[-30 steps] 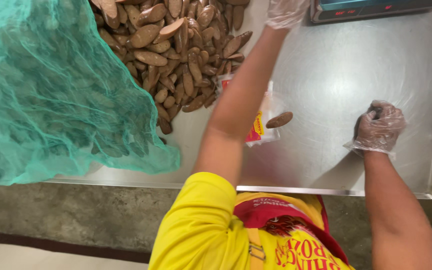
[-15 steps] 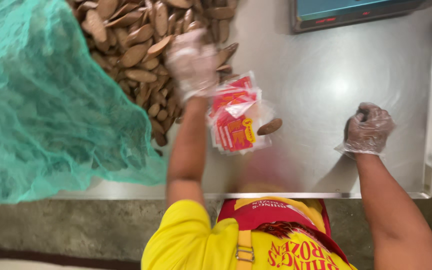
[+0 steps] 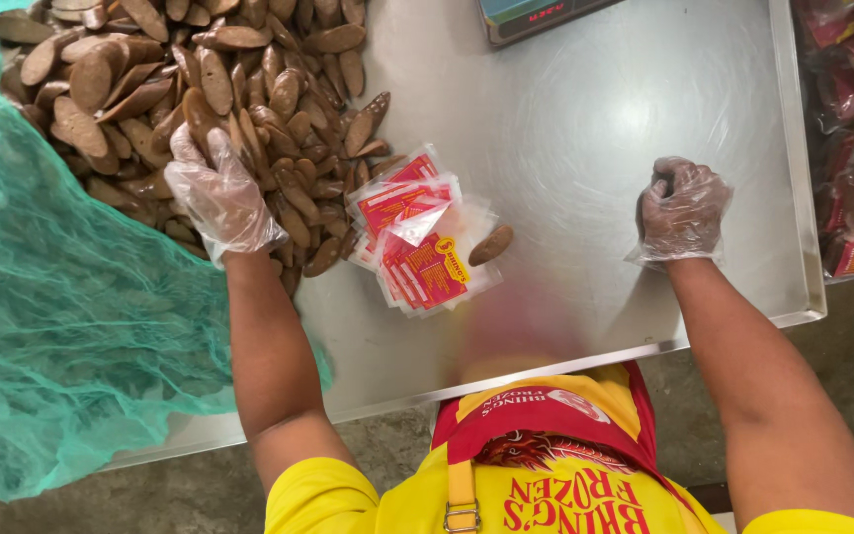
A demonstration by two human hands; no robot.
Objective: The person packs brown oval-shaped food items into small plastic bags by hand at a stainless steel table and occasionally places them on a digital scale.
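Head view: left hand (image 3: 217, 193), in a clear plastic glove, lies flat with fingers spread on the pile of brown oval biscuits (image 3: 200, 89), gripping nothing. Right hand (image 3: 682, 210), also gloved, rests as a closed fist on the steel table (image 3: 585, 109), well apart from the pile. Between the hands: a stack of red-and-clear empty pouches (image 3: 417, 237), one loose biscuit (image 3: 491, 244) touching its edge. Green netting (image 3: 51, 326) drapes the table's left side

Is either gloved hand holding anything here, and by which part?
Left hand rests flat on the brown pieces, gripping none. Right hand is fisted; contents cannot be told.
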